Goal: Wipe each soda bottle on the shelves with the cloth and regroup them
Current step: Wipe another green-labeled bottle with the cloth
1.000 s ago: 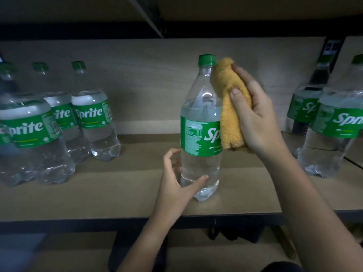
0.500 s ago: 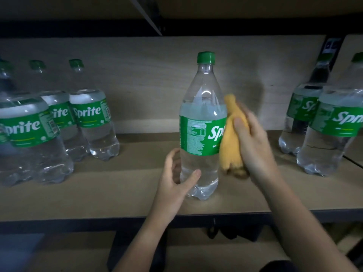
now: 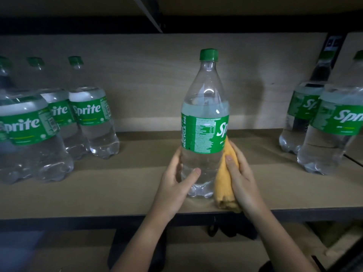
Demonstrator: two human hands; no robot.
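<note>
In the head view, you have one soda bottle (image 3: 205,122) standing upright near the front edge of the shelf (image 3: 137,181), alone in the middle. Your left hand (image 3: 174,185) curls around its lower body, the thumb across the front and the fingers behind it, so the bottle does not turn or tip while you rub. Your right hand (image 3: 243,179) holds the yellow cloth (image 3: 224,185) bunched into a long roll and presses it against the right side of the bottle, low down, just under the green label (image 3: 204,134); the fingers are wrapped around the cloth and the thumb lies on top of it. I judge the wipe is now at the bottom part.

The bottle is clear, smooth plastic with a ribbed green cap (image 3: 209,54) and a lobed base; it looks slippery, so the steady hold is useful. The cloth looks thick and fluffy, like terry.

On your left stands a tight group of bottles (image 3: 59,124), touching each other. On your right stand two more bottles (image 3: 324,130), close together; the edge of the picture is bent and dim there, so I cannot tell if they touch. Both groups are well apart from your bottle, which probably must join one of them afterwards.
</note>
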